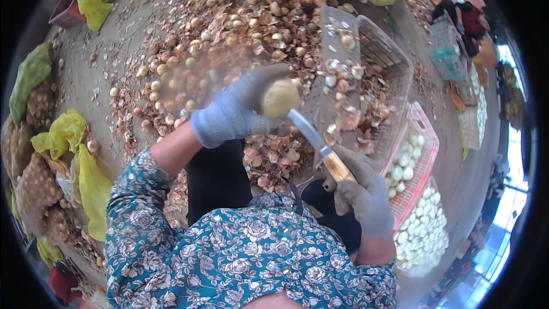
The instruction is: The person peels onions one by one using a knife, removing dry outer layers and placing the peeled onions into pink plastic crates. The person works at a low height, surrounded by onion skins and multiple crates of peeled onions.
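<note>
My left hand (240,109), in a blue and grey knit work glove, grips a yellowish onion (281,98) in front of my lap. A knife (309,131) with a curved metal blade and a wooden handle is in my gloved right hand (364,193). The blade's tip lies at the onion's lower right side; whether it cuts into the skin cannot be told. Beneath my hands, loose onions (188,63) are strewn among dry brown skins (274,154). Just right of the blade stands a grey board (341,43) bearing onion scraps.
A clear plastic crate (405,62) with skins adjoins the board. Right of me stand a pink crate (429,137) of peeled onions and a heap of white peeled onions (422,227). Filled mesh sacks (38,176) line the left. A person (469,17) sits far right.
</note>
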Demonstrator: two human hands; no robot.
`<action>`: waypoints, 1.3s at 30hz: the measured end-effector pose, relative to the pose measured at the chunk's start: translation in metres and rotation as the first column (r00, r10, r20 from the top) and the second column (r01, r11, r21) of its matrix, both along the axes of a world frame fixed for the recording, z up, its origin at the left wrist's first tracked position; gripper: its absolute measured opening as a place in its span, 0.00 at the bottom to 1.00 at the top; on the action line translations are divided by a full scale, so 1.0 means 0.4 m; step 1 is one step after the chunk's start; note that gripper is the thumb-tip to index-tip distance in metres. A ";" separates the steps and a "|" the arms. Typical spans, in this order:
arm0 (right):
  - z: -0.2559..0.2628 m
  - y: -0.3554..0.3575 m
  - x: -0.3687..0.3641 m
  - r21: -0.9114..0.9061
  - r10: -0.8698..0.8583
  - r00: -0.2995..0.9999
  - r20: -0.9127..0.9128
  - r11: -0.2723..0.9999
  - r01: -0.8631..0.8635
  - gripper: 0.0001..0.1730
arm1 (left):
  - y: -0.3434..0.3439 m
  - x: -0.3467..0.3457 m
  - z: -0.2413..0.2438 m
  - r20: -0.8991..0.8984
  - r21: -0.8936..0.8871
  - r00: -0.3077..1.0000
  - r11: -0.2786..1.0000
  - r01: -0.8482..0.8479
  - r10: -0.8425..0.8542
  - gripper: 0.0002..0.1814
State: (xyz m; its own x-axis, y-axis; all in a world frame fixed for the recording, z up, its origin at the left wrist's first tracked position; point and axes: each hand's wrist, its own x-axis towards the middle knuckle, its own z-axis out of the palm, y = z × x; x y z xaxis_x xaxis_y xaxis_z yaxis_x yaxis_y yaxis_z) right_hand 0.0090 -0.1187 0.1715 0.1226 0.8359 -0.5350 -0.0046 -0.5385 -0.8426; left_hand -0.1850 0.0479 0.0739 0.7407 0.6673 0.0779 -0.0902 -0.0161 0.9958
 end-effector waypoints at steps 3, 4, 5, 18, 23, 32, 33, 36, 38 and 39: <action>0.079 -0.171 0.025 0.540 -0.341 0.930 -0.137 0.761 0.359 0.16 | -0.056 0.062 0.053 0.132 -0.418 0.979 0.904 -0.085 0.153 0.44; 0.096 -0.209 0.047 0.759 -0.396 0.915 -0.079 0.572 0.313 0.18 | -0.072 0.070 0.031 0.200 -0.496 0.964 0.867 -0.054 0.174 0.45; 0.068 -0.226 0.084 0.697 -0.358 0.909 -0.213 0.596 0.398 0.16 | -0.073 0.107 0.025 0.337 -0.462 0.938 0.882 0.094 0.077 0.49; -0.053 -0.030 0.135 0.486 -0.280 0.569 0.773 0.838 -0.247 0.09 | -0.109 0.329 0.022 0.267 -0.448 0.960 0.871 0.201 -0.084 0.50; -0.112 0.012 0.178 0.312 -0.211 0.297 0.931 0.883 -0.350 0.13 | -0.100 0.368 0.027 0.167 -0.347 0.975 0.917 0.197 -0.146 0.46; -0.313 -0.037 0.354 0.229 -0.195 0.136 0.971 0.922 -0.313 0.12 | -0.136 0.385 0.020 0.410 -0.627 0.876 0.619 0.473 -0.254 0.45; -0.375 -0.073 0.416 0.144 -0.121 0.123 0.985 0.970 -0.195 0.12 | -0.140 0.383 0.028 0.509 -0.638 0.811 0.505 0.581 -0.289 0.45; -0.400 -0.076 0.457 0.204 -0.186 0.251 0.950 0.978 -0.049 0.12 | -0.095 0.387 0.000 0.512 -0.656 0.839 0.546 0.521 -0.185 0.45; -0.376 -0.076 0.405 0.311 -0.265 0.441 0.857 0.950 -0.032 0.13 | -0.093 0.377 -0.024 0.457 -0.735 0.885 0.524 0.431 -0.088 0.44; -0.318 -0.049 0.364 0.340 -0.288 0.800 0.527 0.934 0.112 0.16 | -0.085 0.372 -0.045 0.502 -0.749 0.861 0.455 0.481 -0.083 0.42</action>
State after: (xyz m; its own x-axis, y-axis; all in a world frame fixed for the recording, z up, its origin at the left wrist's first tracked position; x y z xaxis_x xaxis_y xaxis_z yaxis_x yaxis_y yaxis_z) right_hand 0.1546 -0.1383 0.0442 0.5072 0.8591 -0.0685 0.4325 -0.3225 -0.8420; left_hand -0.0362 0.0140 0.0560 0.9454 0.3118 -0.0947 -0.2514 0.8828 0.3969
